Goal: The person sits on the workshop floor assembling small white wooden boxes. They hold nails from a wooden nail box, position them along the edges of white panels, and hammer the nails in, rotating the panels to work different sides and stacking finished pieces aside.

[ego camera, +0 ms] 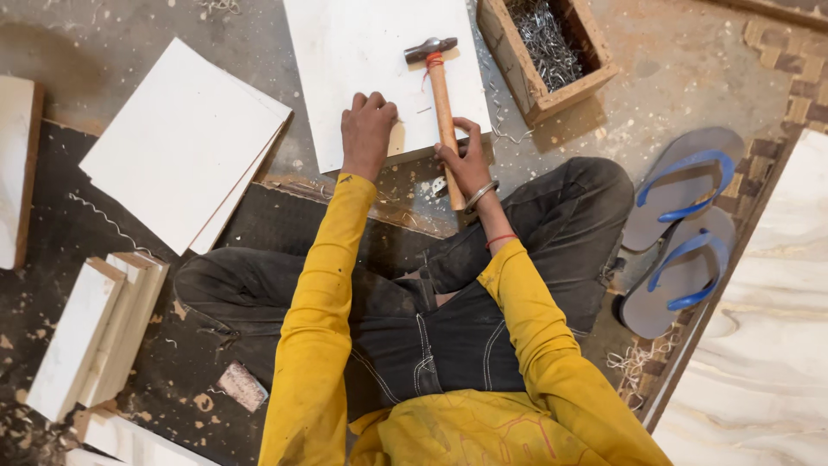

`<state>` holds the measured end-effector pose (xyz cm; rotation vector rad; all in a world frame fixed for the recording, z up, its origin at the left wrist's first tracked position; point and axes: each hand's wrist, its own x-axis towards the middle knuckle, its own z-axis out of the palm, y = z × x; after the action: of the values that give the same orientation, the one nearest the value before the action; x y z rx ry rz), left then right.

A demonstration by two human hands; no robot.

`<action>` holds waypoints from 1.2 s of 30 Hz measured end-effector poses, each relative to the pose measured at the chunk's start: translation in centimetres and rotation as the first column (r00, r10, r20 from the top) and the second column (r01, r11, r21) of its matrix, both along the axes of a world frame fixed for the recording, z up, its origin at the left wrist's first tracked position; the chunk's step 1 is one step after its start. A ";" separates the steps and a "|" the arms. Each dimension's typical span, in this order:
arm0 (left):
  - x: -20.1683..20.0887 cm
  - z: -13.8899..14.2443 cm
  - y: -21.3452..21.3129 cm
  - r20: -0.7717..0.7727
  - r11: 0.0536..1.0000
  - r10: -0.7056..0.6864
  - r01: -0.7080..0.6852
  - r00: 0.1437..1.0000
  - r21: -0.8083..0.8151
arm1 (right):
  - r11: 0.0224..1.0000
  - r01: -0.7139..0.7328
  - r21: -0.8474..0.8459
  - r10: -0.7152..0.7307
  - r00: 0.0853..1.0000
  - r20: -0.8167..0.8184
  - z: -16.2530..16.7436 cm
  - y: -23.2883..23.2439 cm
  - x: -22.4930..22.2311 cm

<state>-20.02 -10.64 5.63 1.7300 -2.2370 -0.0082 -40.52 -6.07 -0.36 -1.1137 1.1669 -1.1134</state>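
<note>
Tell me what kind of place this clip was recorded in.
Most likely a carpentry or furniture workshop, with the person working seated on the floor. The right hand grips a hammer over a white board, a wooden box of nails stands beside it, and cut panels lie around.

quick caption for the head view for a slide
Seated cross-legged, right hand grips a hammer over a white board; left hand rests on it.
</note>
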 end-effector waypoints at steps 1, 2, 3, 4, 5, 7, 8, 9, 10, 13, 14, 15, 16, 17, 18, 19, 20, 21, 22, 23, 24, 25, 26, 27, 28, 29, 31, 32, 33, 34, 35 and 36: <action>-0.1 0.0 -0.1 0.067 1.000 -0.004 0.005 0.998 -0.017 | 1.000 -0.001 0.012 0.001 1.000 -0.001 0.1 0.0 -0.1; -0.4 -0.1 -0.1 0.131 0.999 -0.008 0.012 0.991 -0.034 | 1.000 -0.002 0.024 0.002 1.000 -0.005 0.1 0.1 -0.1; -0.7 -0.2 -0.3 0.194 0.998 -0.009 0.020 0.981 -0.054 | 0.999 -0.004 0.034 0.004 1.000 -0.009 0.1 0.1 -0.2; -1.1 -0.3 -0.4 0.099 1.000 -0.001 0.004 0.995 -0.024 | 0.999 -0.003 0.032 0.003 1.000 -0.001 0.1 0.1 -0.2; -1.5 -0.5 -0.6 0.007 1.000 0.011 -0.011 1.000 0.005 | 1.000 -0.004 0.027 0.004 1.000 0.010 0.1 0.1 -0.3; -2.5 -0.7 -0.8 -0.132 0.998 0.049 -0.043 0.990 0.050 | 1.000 -0.005 0.014 0.005 1.000 0.026 0.0 0.1 -0.3; -3.0 -0.9 -0.9 -0.180 0.996 0.072 -0.060 0.981 0.070 | 1.000 -0.004 0.009 0.004 1.000 0.028 0.0 0.1 -0.3; -3.7 -1.1 -0.9 -0.230 0.993 0.094 -0.075 0.969 0.092 | 1.000 -0.001 0.006 0.001 1.000 0.028 0.0 0.1 -0.4; -4.3 -1.2 -1.0 -0.203 0.994 0.099 -0.086 0.974 0.070 | 1.000 0.006 -0.008 -0.006 1.000 0.024 0.0 0.1 -0.4; -5.9 -1.6 -1.1 -0.102 0.994 0.106 -0.107 0.989 -0.010 | 1.000 0.011 -0.015 -0.011 1.000 0.005 0.2 0.1 -0.5; -6.2 -1.7 -1.2 -0.049 0.994 0.097 -0.099 0.994 -0.048 | 1.000 0.010 0.005 -0.010 1.000 -0.003 0.3 0.1 -0.6; -6.4 -1.7 -1.4 0.005 0.993 0.088 -0.088 0.996 -0.085 | 1.000 0.009 0.025 -0.009 1.000 -0.009 0.5 0.1 -0.6; -6.5 -1.6 -1.5 0.034 0.995 0.073 -0.071 0.997 -0.070 | 1.000 0.011 0.028 -0.011 1.000 -0.016 0.7 0.1 -0.6; -6.5 -1.4 -1.7 0.064 0.997 0.058 -0.055 0.996 -0.053 | 0.999 0.013 0.031 -0.013 1.000 -0.022 1.0 0.2 -0.7; -6.5 -1.2 -1.8 0.094 0.999 0.041 -0.038 0.995 -0.037 | 0.999 0.017 0.035 -0.016 0.999 -0.029 1.2 0.2 -0.7; -6.4 -0.8 -1.9 0.108 0.998 0.062 -0.061 0.992 -0.008 | 0.998 0.018 0.053 -0.016 0.999 -0.048 1.5 0.2 -0.8; -6.4 -0.4 -2.0 0.121 0.996 0.080 -0.083 0.989 0.019 | 0.997 0.021 0.071 -0.016 0.997 -0.071 1.7 0.2 -0.9; -6.5 0.1 -2.1 0.134 0.994 0.098 -0.104 0.986 0.043 | 0.996 0.026 0.087 -0.018 0.995 -0.094 1.8 0.1 -1.0; -6.8 0.7 -2.2 0.049 0.978 0.158 -0.163 0.986 0.131 | 1.000 0.023 0.020 -0.020 0.993 -0.119 2.0 0.1 -1.0; -7.3 1.4 -2.5 -0.031 0.953 0.217 -0.205 0.976 0.223 | 0.999 0.024 -0.049 -0.031 0.989 -0.145 2.0 0.0 -1.1; -8.0 2.1 -2.8 -0.102 0.918 0.279 -0.234 0.955 0.321 | 0.993 0.024 -0.112 -0.044 0.984 -0.172 2.1 -0.1 -1.2; -9.2 2.8 -3.5 -0.261 0.948 0.227 -0.151 0.938 0.280 | 0.997 0.035 -0.073 -0.044 0.992 -0.118 2.1 -0.1 -1.2; -10.5 3.4 -4.3 -0.414 0.969 0.177 -0.085 0.893 0.232 | 0.999 0.033 -0.029 -0.035 0.997 -0.065 2.0 0.0 -1.2; -11.8 4.1 -5.3 -0.554 0.985 0.125 -0.035 0.823 0.171 | 1.000 0.022 0.012 -0.022 1.000 -0.011 2.0 0.1 -1.1; -13.4 4.7 -6.7 -0.580 0.988 0.103 -0.014 0.808 0.156 | 1.000 0.022 0.000 -0.022 1.000 0.019 2.0 0.1 -1.0; -15.0 5.3 -8.1 -0.605 0.990 0.079 0.007 0.793 0.138 | 1.000 0.022 -0.014 -0.021 0.999 0.050 2.1 0.2 -0.9; -17.0 5.7 -10.1 -0.624 1.000 -0.006 0.023 0.782 0.019 | 0.999 0.026 -0.034 -0.025 0.998 0.049 2.3 0.3 -0.8; -17.2 5.8 -10.5 -0.692 0.998 -0.044 0.066 0.721 0.006 | 0.999 0.032 -0.043 -0.031 0.999 0.015 2.5 0.4 -0.8; -17.2 5.9 -10.6 -0.754 0.994 -0.081 0.109 0.652 -0.012 | 0.998 0.038 -0.054 -0.039 0.999 -0.019 2.8 0.4 -0.8; -16.6 5.7 -10.4 -0.809 0.988 -0.115 0.149 0.576 -0.035 | 0.995 0.029 -0.098 -0.036 0.997 -0.070 3.1 0.3 -0.9; -15.0 4.7 -9.5 -0.792 0.992 -0.123 0.100 0.598 -0.078 | 0.990 0.017 -0.143 -0.035 0.992 -0.118 3.4 0.4 -1.0; -12.9 4.0 -8.3 -0.773 0.991 -0.129 0.053 0.621 -0.123 | 0.982 0.004 -0.187 -0.035 0.986 -0.165 3.6 0.4 -1.1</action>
<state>-32.94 -18.93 9.65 1.1964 -1.6063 -0.5730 -41.65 -5.71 3.27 -1.3643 1.2243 -1.1806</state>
